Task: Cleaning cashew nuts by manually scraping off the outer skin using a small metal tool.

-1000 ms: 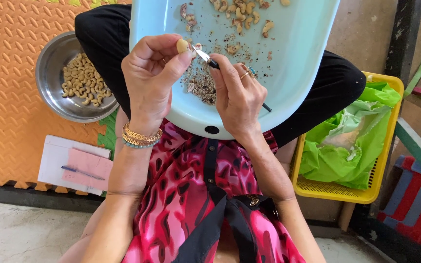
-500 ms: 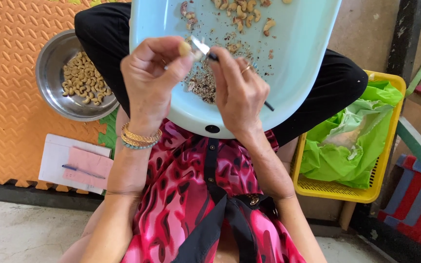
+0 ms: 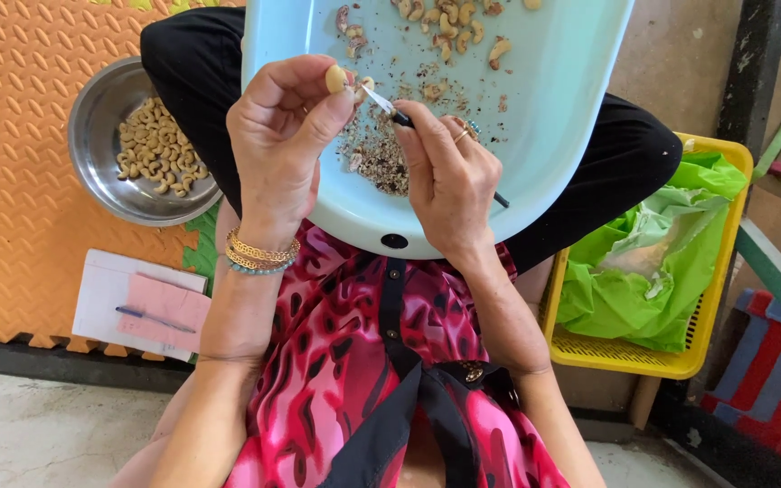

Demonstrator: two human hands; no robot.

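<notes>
My left hand (image 3: 284,136) pinches a pale cashew nut (image 3: 335,79) between thumb and fingertips, above a light blue tray (image 3: 571,108) resting on my lap. My right hand (image 3: 449,181) grips a small knife (image 3: 389,106) with a dark handle; its blade tip touches the nut. Under both hands lies a heap of brown skin scraps (image 3: 380,163) on the tray. Several unpeeled cashews (image 3: 449,27) lie at the tray's far end.
A steel bowl (image 3: 101,172) with peeled cashews (image 3: 151,149) sits on the orange foam mat (image 3: 11,181) at left. Near it lie a notepad with pink paper (image 3: 142,303) and a pen. A yellow basket (image 3: 680,352) lined with a green bag (image 3: 644,280) stands at right.
The hands have stayed together over the tray. The knife blade has shifted slightly against the nut, and the left fingers have turned the nut a little.
</notes>
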